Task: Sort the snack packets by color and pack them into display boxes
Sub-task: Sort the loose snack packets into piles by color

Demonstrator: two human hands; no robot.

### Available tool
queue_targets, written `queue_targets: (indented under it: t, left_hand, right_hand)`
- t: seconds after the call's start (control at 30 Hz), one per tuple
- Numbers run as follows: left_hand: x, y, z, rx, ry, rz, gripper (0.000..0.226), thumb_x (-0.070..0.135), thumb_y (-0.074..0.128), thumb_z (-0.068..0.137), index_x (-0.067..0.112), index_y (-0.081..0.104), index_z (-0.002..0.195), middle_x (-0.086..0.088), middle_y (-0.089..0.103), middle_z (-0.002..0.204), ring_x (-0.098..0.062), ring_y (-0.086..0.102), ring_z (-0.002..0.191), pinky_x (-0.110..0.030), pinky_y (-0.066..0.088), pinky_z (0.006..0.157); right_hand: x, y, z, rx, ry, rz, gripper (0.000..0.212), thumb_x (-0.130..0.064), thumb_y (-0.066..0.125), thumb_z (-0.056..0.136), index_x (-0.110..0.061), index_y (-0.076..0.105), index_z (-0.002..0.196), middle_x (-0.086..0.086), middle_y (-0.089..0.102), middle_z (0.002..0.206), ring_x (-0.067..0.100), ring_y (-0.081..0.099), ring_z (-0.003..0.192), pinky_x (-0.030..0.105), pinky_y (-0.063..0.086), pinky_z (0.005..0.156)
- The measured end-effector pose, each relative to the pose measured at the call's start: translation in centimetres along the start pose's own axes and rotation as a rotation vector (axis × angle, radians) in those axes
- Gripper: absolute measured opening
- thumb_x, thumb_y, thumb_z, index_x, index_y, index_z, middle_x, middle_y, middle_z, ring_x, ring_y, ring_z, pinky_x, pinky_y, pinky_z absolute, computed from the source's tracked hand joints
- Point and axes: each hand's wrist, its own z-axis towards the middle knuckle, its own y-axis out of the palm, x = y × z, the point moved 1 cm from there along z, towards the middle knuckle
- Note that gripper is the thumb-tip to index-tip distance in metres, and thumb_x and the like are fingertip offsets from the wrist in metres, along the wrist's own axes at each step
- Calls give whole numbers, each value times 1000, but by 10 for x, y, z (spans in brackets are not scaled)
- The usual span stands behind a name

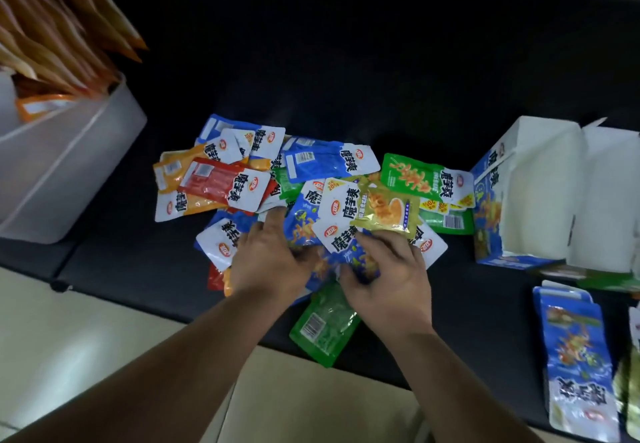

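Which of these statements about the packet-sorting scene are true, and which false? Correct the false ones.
1. The left hand and right hand are both on the pile. True.
2. The pile holds only blue packets. False: a red packet and green and orange ones lie there too.
3. A green packet lies at the pile's near edge. True.
4. The box at the right is packed full. False: its white inside shows no packets.
5. The bin at the left holds orange packets. True.
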Motion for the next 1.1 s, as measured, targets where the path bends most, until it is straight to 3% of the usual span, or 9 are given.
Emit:
queue_targets:
  t: [0.17,0.3,0.47,0.57,0.63,0.73,0.83,0.93,1.1]
  left_hand:
    - [-21,-17,-10,6,-12,102,85,61,70,86,31,33,156,-10,53,130,-35,47,126,-51,52,91]
    - [-42,-28,-9,115,-60,76,75,48,79,83,22,46,145,-12,51,131,-36,48,123,-50,50,92]
    - [-46,-56,0,78,-142,-95,27,45,67,94,21,54,92,-1,68,86,-27,66,80,-36,51,66]
    - [-39,-74,-4,71,-217,-369,29,47,58,101,19,63,107,4,75,85,-15,72,74,-35,59,60]
    - [-35,-73,-18,-25,-375,-499,31,45,51,105,20,68,108,3,74,85,-13,69,67,-23,52,49]
    - [-34,-51,-44,-181,-470,-322,37,41,45,107,12,68,104,-2,65,81,-21,66,76,-28,52,60]
    - [-31,-41,-46,-93,-502,-299,27,31,54,101,8,65,94,-6,68,84,-24,65,78,-28,43,59]
    - [-23,-43,-41,-74,-545,-405,17,21,53,100,8,62,105,-11,70,105,-29,65,98,-26,38,65]
    - [-34,-39,-44,104,-540,-525,21,22,78,87,6,71,75,-11,73,72,-35,72,77,-49,63,73]
  right_hand:
    - [-1,1,-2,-70,26,-25,49,-38,84,82,-22,73,128,-1,61,125,30,54,117,40,54,85]
    - [-7,10,-10,23,-5,-78,48,-38,79,88,-20,71,132,5,62,130,33,55,120,42,53,90]
    - [-9,20,-3,45,29,-40,49,-38,83,85,-19,73,129,6,64,130,37,58,117,44,52,91]
    - [-23,27,7,14,43,0,51,-40,83,84,-20,72,130,5,64,129,35,57,119,42,50,94]
    - [-29,30,13,-13,47,-3,52,-42,82,84,-21,71,131,2,62,129,33,55,120,40,49,93]
    - [-29,27,16,-45,75,-9,57,-46,83,81,-22,69,131,-1,60,129,31,52,122,39,50,90]
    - [-27,22,17,-102,94,30,67,-46,90,73,-22,66,131,0,57,131,31,49,124,41,51,88]
    - [-29,19,13,-176,114,92,67,-44,93,69,-27,65,127,-3,56,126,26,49,121,37,49,84]
    - [-19,8,16,-209,226,271,58,-38,92,73,-34,61,122,-5,56,90,23,60,91,36,51,73]
